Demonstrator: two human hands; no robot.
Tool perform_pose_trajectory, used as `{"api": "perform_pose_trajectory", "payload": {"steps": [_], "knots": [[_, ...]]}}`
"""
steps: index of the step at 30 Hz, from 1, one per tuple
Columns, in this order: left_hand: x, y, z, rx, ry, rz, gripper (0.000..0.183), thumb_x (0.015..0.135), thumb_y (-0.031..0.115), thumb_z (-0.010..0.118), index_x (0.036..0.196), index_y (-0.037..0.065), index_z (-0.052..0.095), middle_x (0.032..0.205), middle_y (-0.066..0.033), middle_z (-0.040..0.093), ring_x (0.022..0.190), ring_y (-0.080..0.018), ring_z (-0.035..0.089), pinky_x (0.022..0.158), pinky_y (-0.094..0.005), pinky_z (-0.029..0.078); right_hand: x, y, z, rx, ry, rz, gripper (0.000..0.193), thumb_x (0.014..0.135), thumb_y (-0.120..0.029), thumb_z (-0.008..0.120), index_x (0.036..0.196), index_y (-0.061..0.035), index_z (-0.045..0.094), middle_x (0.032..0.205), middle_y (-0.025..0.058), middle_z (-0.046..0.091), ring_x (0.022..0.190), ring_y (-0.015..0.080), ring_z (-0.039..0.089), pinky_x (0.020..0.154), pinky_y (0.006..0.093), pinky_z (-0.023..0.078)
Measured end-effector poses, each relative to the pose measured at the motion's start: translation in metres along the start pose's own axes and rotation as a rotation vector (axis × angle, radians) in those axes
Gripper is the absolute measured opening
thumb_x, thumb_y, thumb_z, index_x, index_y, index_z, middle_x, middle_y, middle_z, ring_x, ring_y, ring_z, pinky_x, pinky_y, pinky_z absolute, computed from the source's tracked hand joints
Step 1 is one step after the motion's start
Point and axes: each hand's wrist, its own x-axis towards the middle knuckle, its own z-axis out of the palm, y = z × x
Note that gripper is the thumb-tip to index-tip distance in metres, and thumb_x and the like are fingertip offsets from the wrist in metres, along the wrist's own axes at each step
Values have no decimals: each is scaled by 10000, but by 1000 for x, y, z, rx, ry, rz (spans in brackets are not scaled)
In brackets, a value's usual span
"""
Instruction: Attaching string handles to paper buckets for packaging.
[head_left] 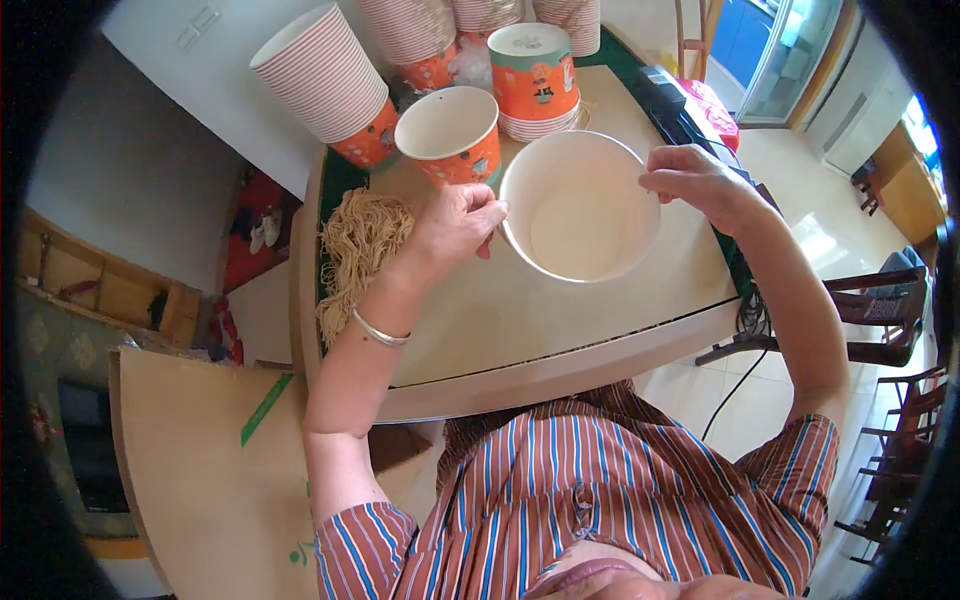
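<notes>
Both hands are engaged on one item: a wide, round paper tub with a plain off-white interior point(580, 215), mouth toward the person, over the worktop point(480, 320); whether its base rests there cannot be told. The left hand point(460, 222) pinches the rim's left side between thumb and fingers; the right hand point(700, 185) pinches the right side. Risks, as judged: uneven pull between the two grips could distort the thin rim; a leftward push could knock the open orange-printed paper tub with a white inside point(465, 162), just beside the left hand. The tall, seemingly leaning column of nested white-and-orange paper tubs point(325, 85) could topple if struck. The left forearm lies near a loose heap of cream, cord-like strands point(365, 250), a snagging hazard. Room for moving lies toward the near, curved edge; rearward travel is limited by an upturned nest of orange-and-green paper tubs point(535, 90). Black cables point(753, 315) hang at the right edge.
</notes>
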Motion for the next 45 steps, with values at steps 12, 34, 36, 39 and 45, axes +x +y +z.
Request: {"api": "perform_pose_trajectory", "payload": {"steps": [12,34,36,39,45], "knots": [[-12,-37,10,-160,-87,-160,309,971,227,590,721,46,587,645,5,569,553,-71,535,508,-248,486,3,44,20,32,-98,130,227,864,-271,679,851,-44,685,778,23,630,763,108,568,772,269,461],[-14,-41,11,-177,-99,-143,315,985,240,581,717,75,564,673,12,582,568,-59,545,538,-225,485,3,54,17,96,-154,136,191,871,-271,699,883,-82,676,797,-1,629,776,97,574,795,278,478],[-14,-39,11,-178,-94,-143,316,984,239,584,713,78,560,672,13,582,567,-58,543,538,-224,485,3,53,18,110,-157,135,192,869,-271,700,885,-81,676,797,0,630,779,97,576,797,279,478],[-14,-39,11,-174,-91,-146,316,984,235,586,711,78,556,669,15,580,563,-58,541,539,-224,486,2,52,19,114,-133,144,202,867,-273,702,894,-75,679,803,4,633,786,101,581,801,281,479],[-13,-39,12,-162,-82,-144,316,986,227,584,713,71,557,663,15,578,557,-58,540,536,-227,490,1,48,21,119,-136,137,216,867,-273,703,910,-63,681,821,16,641,795,110,585,803,283,481]]}}
